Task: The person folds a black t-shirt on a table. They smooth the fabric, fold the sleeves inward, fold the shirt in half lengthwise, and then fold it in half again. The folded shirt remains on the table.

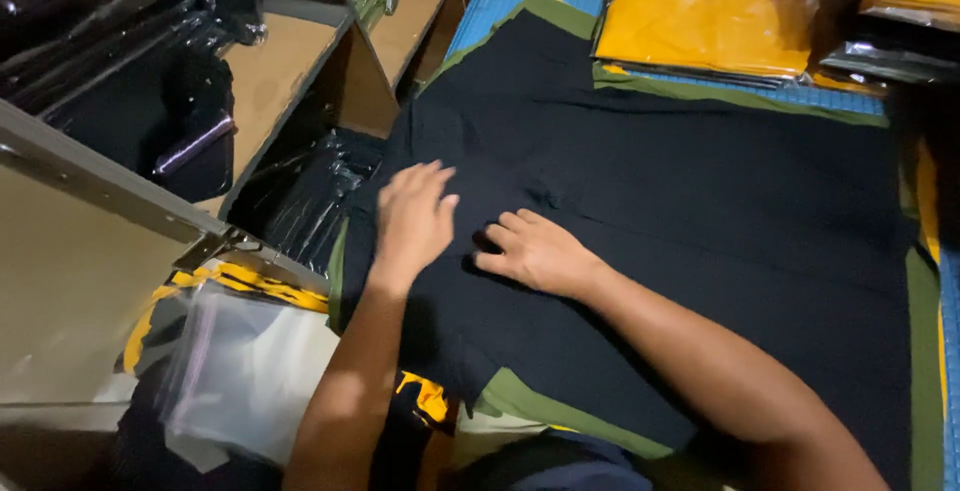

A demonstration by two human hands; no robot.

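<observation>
Head view looked down on a black garment (640,181) of soft, matte knit fabric, spread wide and nearly flat across the work surface, its left edge near the middle of the picture and its body reaching far to the right. The left hand (412,219) lay palm-down on the left part of the cloth, fingers stretched out and together, pressing flat and gripping nothing. The right hand (535,251) rested just beside it on the same cloth, fingers loosely curled toward a small dark fold; whether they pinched the fabric could not be told. Under the black garment an olive-green cloth (560,413) showed as a thin band along the near, far and right edges, smooth and flat. Below that lay a blue mat (490,6) with a fine ribbed or gridded texture, seen at the far left corner and along the right side. At the far end sat a stack of folded orange garments (705,16) in glossy clear wrapping, rectangular and shiny. To the left stood brown wooden shelves (270,76) with plain board faces, and beside them dark packs in crinkled shiny plastic (300,196). Near the left forearm lay a limp, translucent plastic bag (250,371) over something yellow and black
</observation>
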